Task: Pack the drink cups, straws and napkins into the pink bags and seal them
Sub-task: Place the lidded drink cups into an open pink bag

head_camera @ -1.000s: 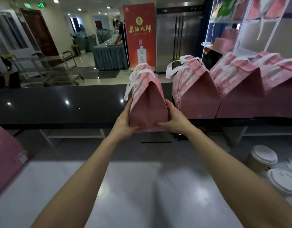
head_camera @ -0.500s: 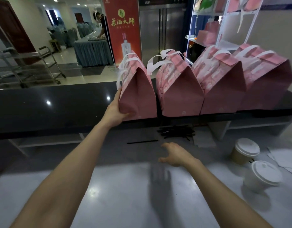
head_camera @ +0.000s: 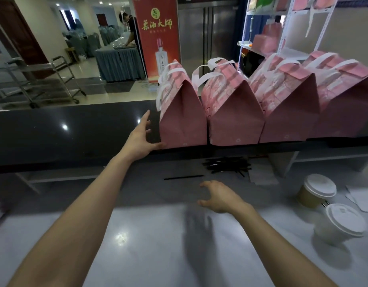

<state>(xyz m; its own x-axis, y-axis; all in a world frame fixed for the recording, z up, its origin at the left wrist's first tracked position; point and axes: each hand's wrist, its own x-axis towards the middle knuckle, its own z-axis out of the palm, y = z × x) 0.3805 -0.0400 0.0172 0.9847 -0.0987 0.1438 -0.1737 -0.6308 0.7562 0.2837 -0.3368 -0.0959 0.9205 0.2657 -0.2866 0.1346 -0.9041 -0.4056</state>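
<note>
Neither grip holds anything: the left hand (head_camera: 140, 137) is spread open with its thumb touching the lower left corner of the leftmost pink bag (head_camera: 182, 119), and the right hand (head_camera: 219, 196) hovers open, fingers loosely curled, above the white desk (head_camera: 137, 245) with its shadow falling just below it. That pale desk fills the near part of the view, and behind it runs a raised black ledge (head_camera: 65, 129). Four sealed pink bags with white handles stand in a row on this ledge, side by side and touching or nearly so; the second bag (head_camera: 234, 117), third bag (head_camera: 290, 112) and fourth bag (head_camera: 344, 100) continue to the right. On the desk at the right sit two lidded cups, a white cup (head_camera: 342, 224) nearer and a brown cup (head_camera: 315, 190) just behind it, with white napkins (head_camera: 363, 199) lying beside them at the edge. Under the ledge lies a heap of black straws (head_camera: 226, 164), and one single straw (head_camera: 183, 177) lies apart, to its left.
</note>
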